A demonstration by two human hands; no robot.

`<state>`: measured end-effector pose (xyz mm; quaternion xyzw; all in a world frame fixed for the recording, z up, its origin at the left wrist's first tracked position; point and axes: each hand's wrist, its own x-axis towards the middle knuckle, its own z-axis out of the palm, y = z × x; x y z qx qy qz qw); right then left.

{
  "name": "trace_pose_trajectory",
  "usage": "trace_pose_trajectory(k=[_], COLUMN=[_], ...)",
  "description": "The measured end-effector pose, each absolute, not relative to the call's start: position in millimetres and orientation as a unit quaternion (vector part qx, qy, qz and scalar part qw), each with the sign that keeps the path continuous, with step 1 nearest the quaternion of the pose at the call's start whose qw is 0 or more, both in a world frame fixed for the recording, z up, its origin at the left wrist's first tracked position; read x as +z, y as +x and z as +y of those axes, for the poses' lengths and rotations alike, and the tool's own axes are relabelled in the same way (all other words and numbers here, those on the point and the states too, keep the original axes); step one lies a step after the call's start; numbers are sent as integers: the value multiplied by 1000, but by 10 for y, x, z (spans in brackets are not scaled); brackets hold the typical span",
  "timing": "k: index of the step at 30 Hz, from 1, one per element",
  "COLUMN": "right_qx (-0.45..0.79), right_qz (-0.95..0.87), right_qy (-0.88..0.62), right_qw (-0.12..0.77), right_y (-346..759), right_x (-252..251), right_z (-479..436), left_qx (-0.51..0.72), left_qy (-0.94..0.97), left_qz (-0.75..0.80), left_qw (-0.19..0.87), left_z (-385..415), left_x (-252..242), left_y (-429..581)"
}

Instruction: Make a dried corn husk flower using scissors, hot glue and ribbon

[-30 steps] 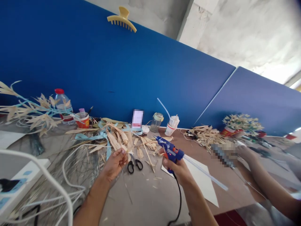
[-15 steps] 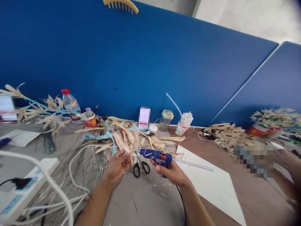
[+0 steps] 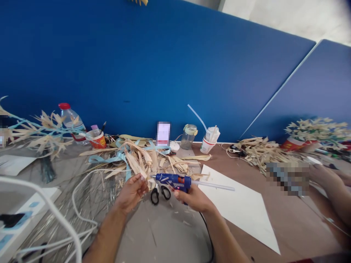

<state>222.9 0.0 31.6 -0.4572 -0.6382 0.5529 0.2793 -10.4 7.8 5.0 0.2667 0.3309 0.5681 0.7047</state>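
My right hand (image 3: 192, 199) grips a blue glue gun (image 3: 172, 180) with a clear glue stick (image 3: 212, 186) poking out behind it. The gun lies level and its nozzle points left, close to my left hand (image 3: 131, 191). My left hand pinches a pale dried leaf strip (image 3: 137, 166) from the pile of dried leaves and light-blue ribbon (image 3: 142, 159). Black scissors (image 3: 159, 193) lie on the table just below the gun.
A white paper sheet (image 3: 238, 208) lies right of my hands. Along the blue partition (image 3: 164, 65) stand a water bottle (image 3: 70, 118), an orange cup (image 3: 98, 139), a glass jar (image 3: 189, 136) and a white cup (image 3: 208, 138). White cable (image 3: 55, 204) and a power strip (image 3: 16, 226) lie left. Another person's hand (image 3: 326, 175) works at right.
My right hand has swung the glue gun from pointing up and away to level, bringing its nozzle left to the leaf strip in my left hand. The view has also shifted slightly.
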Motion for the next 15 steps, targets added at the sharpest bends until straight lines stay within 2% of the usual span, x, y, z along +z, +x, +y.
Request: trace_pose_trajectory(k=[15], right_qx=[528], right_qz=[-664], right_qy=[-452], right_qw=[274], right_y=[2210], right_x=[326], right_z=[-23], left_qx=[571], left_qy=[269], left_qz=[341], left_qw=[696], left_z=[82], left_x=[50], left_y=[-101])
